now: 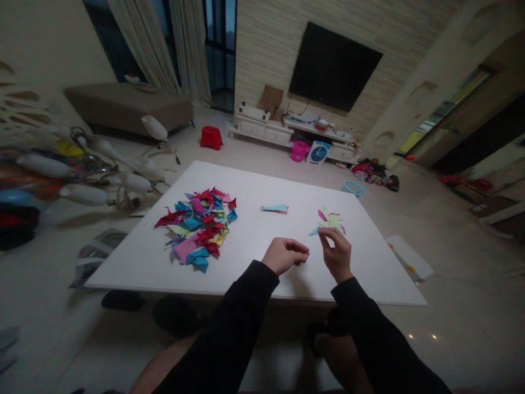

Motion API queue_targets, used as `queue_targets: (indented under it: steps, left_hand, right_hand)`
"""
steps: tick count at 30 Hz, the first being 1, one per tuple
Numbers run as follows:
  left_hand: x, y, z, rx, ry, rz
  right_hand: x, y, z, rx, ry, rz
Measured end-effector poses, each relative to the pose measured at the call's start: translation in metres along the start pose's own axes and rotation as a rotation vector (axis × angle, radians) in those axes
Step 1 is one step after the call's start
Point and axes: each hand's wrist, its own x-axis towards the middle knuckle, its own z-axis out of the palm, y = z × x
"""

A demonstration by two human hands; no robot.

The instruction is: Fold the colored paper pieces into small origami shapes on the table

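Left hand (283,255): above the white desk (254,183), fingers curled toward the thumb; I can't tell if it grips anything.
Right hand (338,254): pinching a pale blue paper (314,231) near green-and-pink papers (331,220).
Mid-desk: blue-and-pink folded paper (275,209).
Desk's left: colourful paper heap (200,227).

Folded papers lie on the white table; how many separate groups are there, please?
3: a large colourful pile on the left, a small stack near the middle, and a green-and-pink cluster by the right hand, which may hide part of it.
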Motion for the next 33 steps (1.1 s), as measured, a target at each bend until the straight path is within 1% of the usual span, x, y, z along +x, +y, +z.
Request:
queue_targets:
  steps: [2,3,5,7,10,12,15,18,20,22,25,27,30,31,33]
  left_hand:
    - [-0.001,0.001,-0.002,0.015,-0.028,0.047]
    - [-0.002,0.001,-0.003,0.019,-0.041,0.07]
    - [-0.003,0.001,-0.003,0.028,-0.055,0.105]
    - [-0.005,0.003,-0.003,0.041,-0.044,0.133]
    - [-0.008,0.007,-0.002,0.053,0.018,0.185]
    - [-0.009,0.009,-0.003,0.054,0.073,0.214]
    - [-0.01,0.012,-0.005,0.059,0.147,0.235]
    - [-0.01,0.013,-0.008,0.044,0.196,0.246]
    - [-0.009,0.013,-0.01,0.032,0.213,0.247]
    - [-0.008,0.013,-0.011,0.024,0.226,0.248]
    - [-0.007,0.013,-0.011,0.012,0.231,0.26]
    - [-0.007,0.013,-0.011,0.018,0.236,0.271]
    - [-0.01,0.014,-0.01,0.043,0.25,0.286]
    - [-0.011,0.014,-0.01,0.056,0.253,0.291]
    - [-0.013,0.015,-0.009,0.089,0.258,0.298]
  right_hand:
    - [0.005,0.015,0.015,-0.054,-0.021,0.03]
    - [0.01,0.022,0.025,-0.079,-0.054,0.032]
    - [0.023,0.035,0.049,-0.129,-0.157,0.028]
    - [0.042,0.043,0.077,-0.214,-0.285,0.024]
    - [0.072,0.05,0.121,-0.446,-0.484,0.008]
    - [0.088,0.052,0.149,-0.553,-0.569,-0.002]
    - [0.098,0.058,0.188,-0.58,-0.632,0.001]
    - [0.096,0.064,0.218,-0.588,-0.688,0.027]
    - [0.09,0.066,0.232,-0.587,-0.714,0.054]
    - [0.086,0.067,0.24,-0.579,-0.732,0.076]
    - [0.083,0.064,0.245,-0.558,-0.729,0.089]
    - [0.083,0.058,0.247,-0.532,-0.707,0.075]
    - [0.082,0.036,0.253,-0.457,-0.694,0.004]
    - [0.081,0.023,0.255,-0.402,-0.694,-0.038]
    - [0.076,-0.009,0.259,-0.233,-0.69,-0.148]
